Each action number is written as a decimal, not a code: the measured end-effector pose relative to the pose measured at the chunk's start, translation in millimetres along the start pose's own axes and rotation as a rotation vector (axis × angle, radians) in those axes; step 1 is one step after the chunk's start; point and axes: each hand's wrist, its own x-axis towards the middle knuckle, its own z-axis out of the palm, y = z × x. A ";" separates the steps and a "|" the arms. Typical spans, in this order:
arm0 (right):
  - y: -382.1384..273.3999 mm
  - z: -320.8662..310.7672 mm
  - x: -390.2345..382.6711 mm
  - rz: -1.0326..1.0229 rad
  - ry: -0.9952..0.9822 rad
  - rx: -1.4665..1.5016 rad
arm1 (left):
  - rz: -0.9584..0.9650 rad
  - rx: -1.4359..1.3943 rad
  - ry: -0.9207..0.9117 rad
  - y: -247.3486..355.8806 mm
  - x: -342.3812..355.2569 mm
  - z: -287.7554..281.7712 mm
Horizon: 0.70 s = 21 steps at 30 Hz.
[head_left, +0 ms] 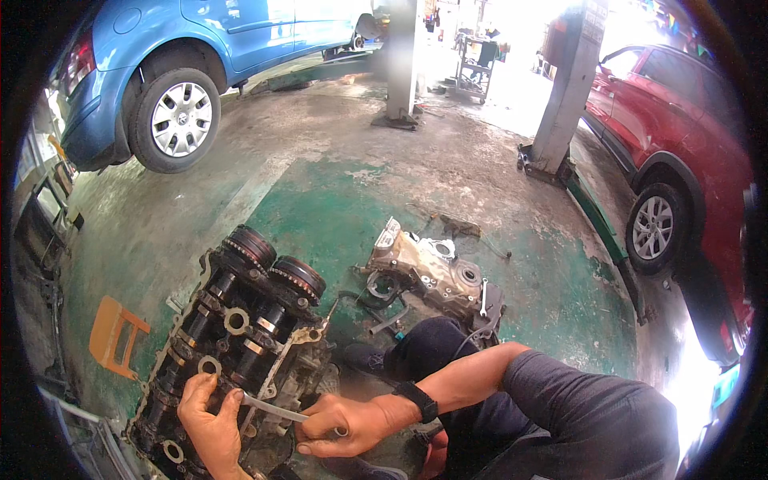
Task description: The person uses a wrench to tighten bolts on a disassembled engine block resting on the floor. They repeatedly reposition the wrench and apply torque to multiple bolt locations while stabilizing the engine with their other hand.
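Note:
A dark engine cylinder head (232, 332), with two toothed camshaft wheels (246, 250) at its far end, lies on the left in front of me. My right hand (340, 426) is closed around a metal wrench (276, 409), whose ring end shows between the fingers. The wrench reaches left over the edge of the cylinder head. My left hand (210, 424) lies over the cylinder head, thumb and forefinger apart, with the thumb tip against the wrench's left end. Whatever lies under that thumb is hidden.
A light metal engine cover (432, 268) lies farther off, a second wrench (483, 298) on it, a black hose (389, 320) beside. An orange stool (117, 338) stands left. Beyond are a blue car (240, 32), lift posts (560, 96) and a red car (688, 120).

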 end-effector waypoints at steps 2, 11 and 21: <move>-0.3 0.4 0.3 0.002 0.003 0.016 | 0.000 0.006 0.018 -1.6 -0.1 1.7; 3.2 -2.2 -0.6 -0.034 -0.037 0.000 | -0.012 0.033 0.037 -2.2 -0.3 3.6; 2.6 -3.3 -0.9 -0.033 -0.039 -0.013 | -0.179 0.009 -0.117 2.8 2.1 -3.4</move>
